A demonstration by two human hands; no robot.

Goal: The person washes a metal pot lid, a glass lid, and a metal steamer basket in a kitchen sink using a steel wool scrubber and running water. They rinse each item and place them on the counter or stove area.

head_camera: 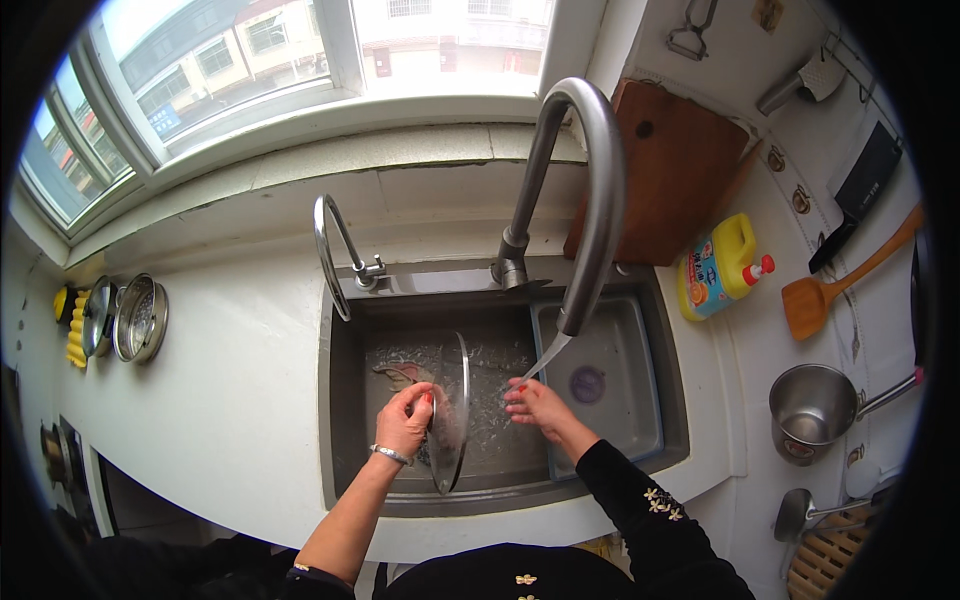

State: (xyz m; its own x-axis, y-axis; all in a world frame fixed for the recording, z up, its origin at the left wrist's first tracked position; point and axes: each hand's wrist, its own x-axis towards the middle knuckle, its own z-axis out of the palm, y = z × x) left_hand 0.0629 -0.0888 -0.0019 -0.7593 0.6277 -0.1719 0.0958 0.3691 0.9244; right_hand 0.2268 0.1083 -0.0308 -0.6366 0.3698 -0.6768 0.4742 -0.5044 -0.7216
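Observation:
My left hand (405, 421) grips the knob of a round glass pot lid (452, 420) with a metal rim, tilted on edge over the left part of the sink (480, 498). My right hand (536, 409) holds nothing; its fingers are apart, under the water stream. That stream runs from the large grey gooseneck faucet (611, 180). A pinkish cloth (405, 373) lies wet on the sink floor behind my left hand, partly hidden. A grey plastic basin (622, 390) sits in the right part of the sink, beside my right hand.
A thin chrome faucet (322, 240) stands at the sink's back left. Steel pots (141, 319) stand far left on the counter. Right of the sink are a yellow detergent bottle (716, 270), a wooden cutting board (660, 172), a steel saucepan (810, 409) and hanging utensils.

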